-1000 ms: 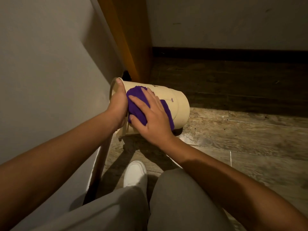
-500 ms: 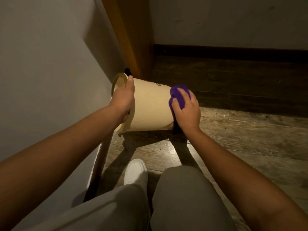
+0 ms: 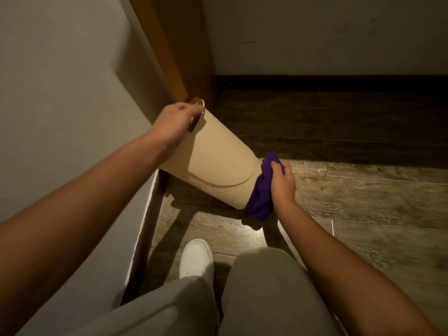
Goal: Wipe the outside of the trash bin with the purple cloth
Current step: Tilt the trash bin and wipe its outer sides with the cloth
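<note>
A cream trash bin (image 3: 213, 161) is tipped over, its open rim up at the left and its base down at the right, above the wooden floor. My left hand (image 3: 174, 122) grips the rim at the top. My right hand (image 3: 282, 183) holds the bunched purple cloth (image 3: 260, 192) and presses it against the bin's base end. A curved dirty line marks the bin's side. The inside of the bin is hidden.
A pale wall (image 3: 60, 105) runs close along the left, with a wooden door frame (image 3: 179, 44) behind the bin. Dark skirting (image 3: 327, 82) lines the far wall. My grey trouser legs and a white shoe (image 3: 196, 258) fill the lower middle. Plank floor (image 3: 363, 214) lies to the right.
The bin has been turned and tilted further, its base now lower right. My right hand slid the cloth from the side wall down to the base end. My left hand shifted along the rim.
</note>
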Motion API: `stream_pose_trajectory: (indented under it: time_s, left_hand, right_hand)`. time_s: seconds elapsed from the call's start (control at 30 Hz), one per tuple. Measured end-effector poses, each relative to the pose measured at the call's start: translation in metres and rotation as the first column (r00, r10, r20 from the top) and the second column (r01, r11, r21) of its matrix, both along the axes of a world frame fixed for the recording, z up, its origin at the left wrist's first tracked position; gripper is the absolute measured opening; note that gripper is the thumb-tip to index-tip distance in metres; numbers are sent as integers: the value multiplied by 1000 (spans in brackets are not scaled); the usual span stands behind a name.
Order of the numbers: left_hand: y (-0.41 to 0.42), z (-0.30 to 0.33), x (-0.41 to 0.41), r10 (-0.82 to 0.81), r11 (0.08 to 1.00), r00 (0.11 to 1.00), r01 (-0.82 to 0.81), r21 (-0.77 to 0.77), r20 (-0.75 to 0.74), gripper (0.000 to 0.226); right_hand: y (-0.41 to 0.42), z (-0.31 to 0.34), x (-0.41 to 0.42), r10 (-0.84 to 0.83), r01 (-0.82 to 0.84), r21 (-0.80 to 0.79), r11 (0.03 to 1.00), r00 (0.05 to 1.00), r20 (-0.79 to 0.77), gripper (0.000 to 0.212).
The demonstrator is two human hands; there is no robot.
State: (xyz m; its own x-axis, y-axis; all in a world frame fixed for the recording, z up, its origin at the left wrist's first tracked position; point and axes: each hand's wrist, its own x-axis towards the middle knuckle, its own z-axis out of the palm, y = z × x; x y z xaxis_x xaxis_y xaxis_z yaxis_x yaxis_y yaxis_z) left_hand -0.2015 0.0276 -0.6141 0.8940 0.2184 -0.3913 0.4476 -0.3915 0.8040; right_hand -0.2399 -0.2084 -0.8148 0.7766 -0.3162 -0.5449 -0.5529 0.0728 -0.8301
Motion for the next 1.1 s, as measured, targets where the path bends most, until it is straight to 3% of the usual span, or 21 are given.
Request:
stream_pose_trajectory:
  time_s: [0.1,0.17,0.27,0.37,0.43,0.53,0.63,0.7,0.87,1.0,1.1]
  left_hand:
    - [17,0,-14,-242,963,963,253,89,-122,57]
    - [21,-8,-28,-307,932,946,321,166,-105,63]
    - [16,-14,-36,-240,945,968,215,248,78,56]
    - [14,-14,-31,-106,974,973,61,216,205,21]
    - [19,-13,-31,-126,984,971,97,146,202,13]
    - [23,-16,-44,-260,959,953,237,152,156,30]
    - [15,-24,-50,-213,964,963,180,196,163,37]
    - [9,-26,-50,-178,967,961,131,217,210,39]
    - [3,-27,-46,-181,971,956,137,196,230,50]
    - [-7,-25,-39,-234,958,945,184,219,228,56]
    - [-11,-22,-34,-253,962,939,218,167,233,51]
  right_hand:
    - [0,-2,1,-53,64,150,987,996,-77,45]
    - [0,-3,1,-61,80,180,980,992,-108,42]
    - [3,-3,2,-51,69,184,981,994,-96,43]
    - [6,0,2,-60,68,136,988,996,-62,47]
    - [4,1,3,-83,92,146,985,994,-68,46]
    - [0,0,1,-104,111,109,988,992,-70,45]
    - [7,10,0,4,14,-179,984,995,100,45]
    - [14,19,6,101,-49,-279,959,979,174,46]
    - [19,46,16,78,-73,-52,996,991,106,44]
    - [46,80,7,113,-110,-27,994,951,289,43]
    - [74,111,11,199,-189,-69,979,860,469,45]
